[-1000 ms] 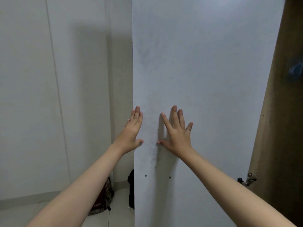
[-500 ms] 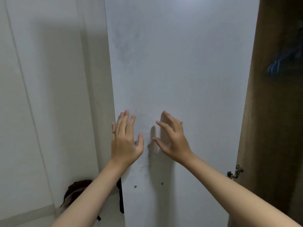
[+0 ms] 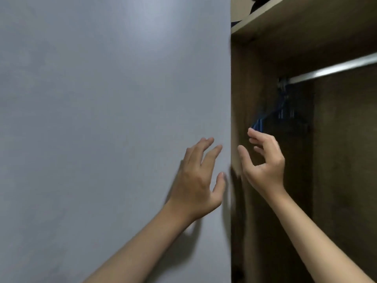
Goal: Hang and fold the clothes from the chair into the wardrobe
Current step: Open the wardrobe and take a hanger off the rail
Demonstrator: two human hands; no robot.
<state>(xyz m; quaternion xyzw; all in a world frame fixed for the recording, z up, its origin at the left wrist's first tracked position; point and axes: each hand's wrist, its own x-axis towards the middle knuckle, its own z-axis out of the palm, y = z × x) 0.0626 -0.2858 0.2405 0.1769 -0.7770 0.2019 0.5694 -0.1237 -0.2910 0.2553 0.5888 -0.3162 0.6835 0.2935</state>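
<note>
- left hand (image 3: 196, 180) spread flat, empty, near the pale grey flat wardrobe door (image 3: 114, 129) right edge.
- right hand (image 3: 263, 162) loosely curled, empty, in the brown wooden wardrobe (image 3: 342, 160) opening below the silver metal rail (image 3: 334, 69).

You faced a plain pale grey-white wardrobe door (image 3: 114, 119), no pattern, a faint sheen near the top. The wardrobe interior (image 3: 342, 160) was dull brown with a wood-grain look, darker toward the back. The shelf (image 3: 306, 19) above was lighter tan. The rail (image 3: 334, 69) was shiny silver. The hangers (image 3: 273, 113) you saw were blue, blurred. Something black (image 3: 259, 3) sat on the shelf, with a bit of dark blue at its edge.
</note>
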